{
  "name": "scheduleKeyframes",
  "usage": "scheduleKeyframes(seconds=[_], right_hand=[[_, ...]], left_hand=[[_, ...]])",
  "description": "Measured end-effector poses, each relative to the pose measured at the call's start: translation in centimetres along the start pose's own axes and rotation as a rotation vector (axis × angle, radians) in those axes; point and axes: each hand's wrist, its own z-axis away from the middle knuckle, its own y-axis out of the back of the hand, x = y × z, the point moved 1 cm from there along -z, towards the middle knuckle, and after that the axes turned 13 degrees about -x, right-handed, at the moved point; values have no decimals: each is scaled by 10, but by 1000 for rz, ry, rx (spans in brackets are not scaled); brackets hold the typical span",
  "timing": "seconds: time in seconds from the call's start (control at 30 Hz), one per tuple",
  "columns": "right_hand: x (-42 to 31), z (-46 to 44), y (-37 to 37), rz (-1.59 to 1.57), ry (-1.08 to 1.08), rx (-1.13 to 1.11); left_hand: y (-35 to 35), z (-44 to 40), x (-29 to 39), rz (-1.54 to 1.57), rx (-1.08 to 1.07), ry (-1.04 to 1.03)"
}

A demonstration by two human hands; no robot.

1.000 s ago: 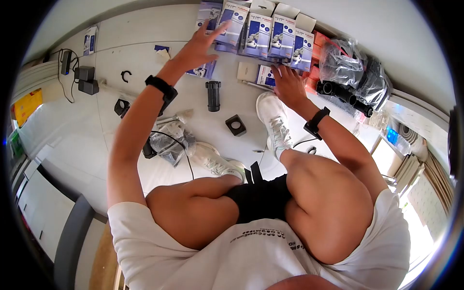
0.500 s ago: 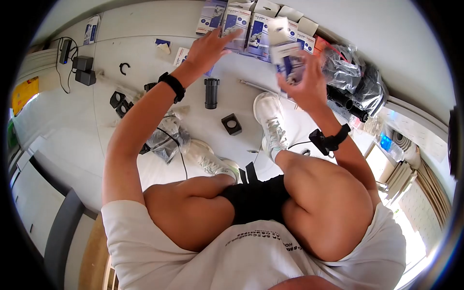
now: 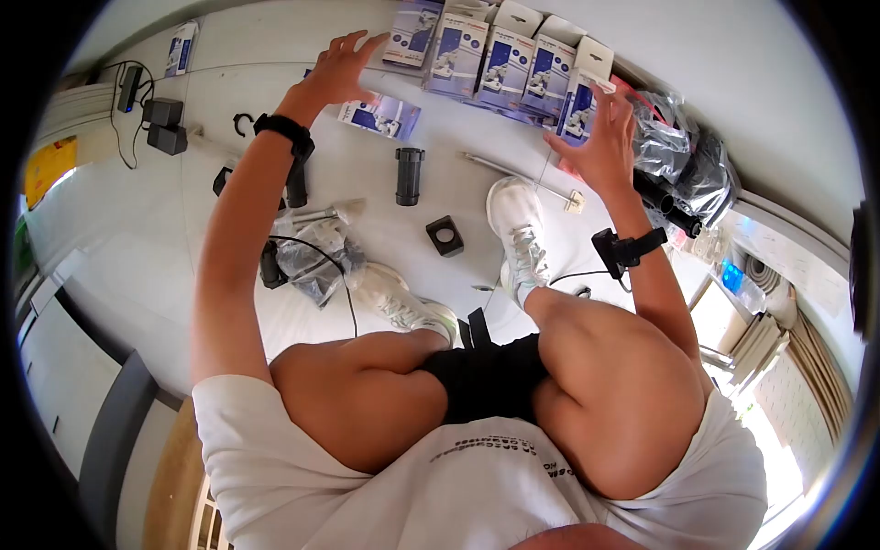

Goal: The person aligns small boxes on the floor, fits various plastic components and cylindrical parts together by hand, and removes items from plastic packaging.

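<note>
The black tube [image 3: 410,177] stands out on the floor [image 3: 229,316] in front of me, so I place things by it. Beyond it and to its right, four blue-and-white boxes [image 3: 507,69] sit side by side in a slanting row, and the end box [image 3: 577,108] makes a fifth at the row's right end. The fingers of my right hand [image 3: 605,137] are bent around that end box, thumb at its near side; I can't tell whether they grip it or only touch it.

My left hand [image 3: 339,73] is beyond the tube and to its left, fingers spread and holding nothing that I can see. Just under it, a loose box [image 3: 380,116] lies flat, outside the row.

So five are lined up, as I judge it, while the flat one is out of line, and the raised flaps [image 3: 520,18] behind several boxes look unclosed. One more box [image 3: 181,49] lies well off to the tube's left.

Nearer me than the tube is a black block with a round hole [image 3: 445,236]; to the tube's right lies a thin metal rod [image 3: 513,174].
</note>
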Motion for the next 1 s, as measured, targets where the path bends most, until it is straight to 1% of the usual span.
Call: scheduleKeyframes(seconds=[0.07, 0.1, 0.17, 0.2, 0.27, 0.3, 0.37, 0.4, 0.43, 0.47, 0.5, 0.53, 0.57, 0.63, 0.67, 0.73, 0.77, 0.83, 0.87, 0.9, 0.97, 1.0], right_hand=[[6, -5, -5, -21, 52, -12], [9, -10, -6, -54, 65, 30], [10, -12, -13, -91, 82, 65], [7, -14, -14, -57, 66, 90], [7, -16, -15, -26, 43, 115], [8, -15, -16, -14, 87, 124], [11, -15, -15, 7, 180, 141], [13, -16, -11, 0, 183, 141], [14, -16, -6, -7, 215, 75], [15, -15, -5, -13, 247, 6], [16, -16, -6, -19, 249, 3], [18, -19, -7, -86, 233, 0], [20, -22, -6, -150, 218, -2], [18, -21, -9, -113, 208, 13], [18, -19, -11, -104, 236, 39], [19, -18, -10, -97, 256, 54], [17, -16, -8, -95, 251, 57], [13, -14, -1, -61, 249, 64], [12, -13, 1, -86, 254, 69], [12, -12, 2, -85, 250, 67], [11, -13, 4, -92, 270, -59], [12, -15, 1, -87, 275, -56]], left_hand=[[-9, -4, -12, 137, -17, -25], [-8, -4, -14, 135, -19, -19], [-9, -5, -11, 257, -12, -51], [0, 0, -2, 258, -13, -44], [25, 17, 20, 150, -115, 185], [19, 22, 19, 149, -120, 184], [-6, 35, 16, -17, -160, -119], [-15, 46, 21, -100, -121, -209], [-26, 47, 20, -104, -123, -203], [-36, 48, 20, -136, -53, -230], [-37, 51, 24, -166, 16, -261], [-34, 53, 23, -72, -30, -241], [-29, 53, 19, -71, -30, -239], [-12, 52, 14, 64, -266, -216], [-1, 53, 13, 66, -264, -223], [27, 60, 16, 187, -505, -235], [38, 63, 21, 185, -503, -240], [61, 68, 37, 297, -352, -347], [72, 67, 49, 341, -256, -441], [81, 61, 64, 342, -258, -445], [98, 47, 100, 86, 118, -590], [104, 36, 118, 23, 179, -600]])
